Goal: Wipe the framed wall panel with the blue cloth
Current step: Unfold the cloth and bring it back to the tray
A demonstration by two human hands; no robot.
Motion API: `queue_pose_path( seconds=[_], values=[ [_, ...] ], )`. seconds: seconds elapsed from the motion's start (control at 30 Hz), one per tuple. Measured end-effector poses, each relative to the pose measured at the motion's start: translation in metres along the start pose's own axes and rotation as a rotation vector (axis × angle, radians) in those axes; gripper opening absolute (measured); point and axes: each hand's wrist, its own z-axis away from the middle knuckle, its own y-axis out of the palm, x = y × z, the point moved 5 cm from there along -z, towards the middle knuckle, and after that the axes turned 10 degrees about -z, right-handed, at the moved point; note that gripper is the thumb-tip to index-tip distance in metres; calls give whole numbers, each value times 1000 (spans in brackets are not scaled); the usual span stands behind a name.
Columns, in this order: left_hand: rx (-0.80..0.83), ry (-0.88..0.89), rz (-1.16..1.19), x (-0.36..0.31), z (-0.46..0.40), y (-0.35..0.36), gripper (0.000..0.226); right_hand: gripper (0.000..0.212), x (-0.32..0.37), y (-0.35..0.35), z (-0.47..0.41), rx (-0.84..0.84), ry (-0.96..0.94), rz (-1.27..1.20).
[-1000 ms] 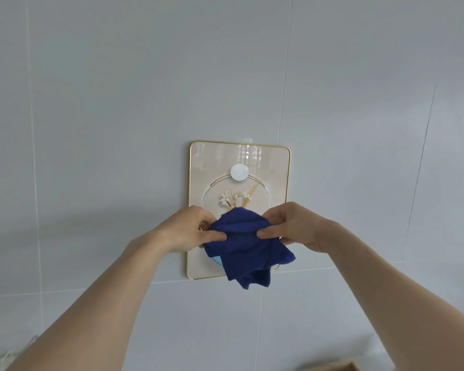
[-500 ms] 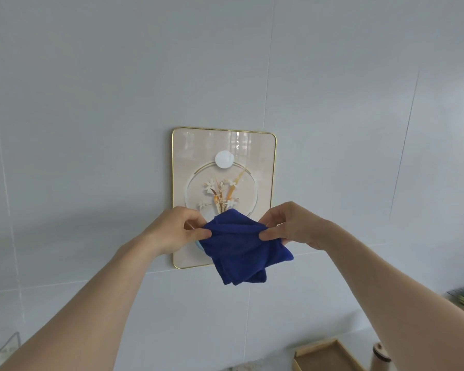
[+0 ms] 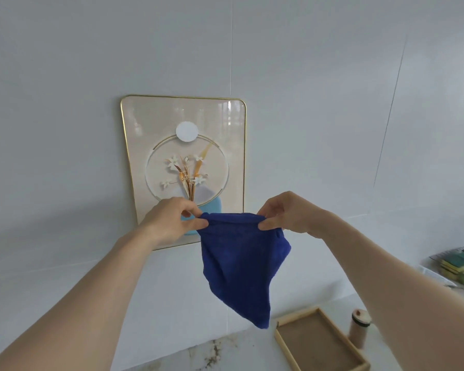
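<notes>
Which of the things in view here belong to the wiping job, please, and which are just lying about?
For the job: blue cloth, framed wall panel, left hand, right hand.

Lying about: wooden tray, small bottle, stack of sponges.

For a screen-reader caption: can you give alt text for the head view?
Two bare hands, left hand and right hand, stretch a blue cloth by its top edge before a gold-framed wall panel showing flowers.

Counter (image 3: pixel 239 349) w/ tray (image 3: pixel 319 344), bottle (image 3: pixel 359 329)
</notes>
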Motion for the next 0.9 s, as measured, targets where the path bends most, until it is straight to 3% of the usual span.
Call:
queue_pose_path(
  seconds=[0.57, 0.9],
  values=[
    [199, -50, -69, -109, -62, 202, 10, 18, -209, -96, 9, -56, 146, 88],
    [297, -174, -87, -135, -78, 337, 11, 14, -344, -110, 10, -17, 270, 70]
  ],
)
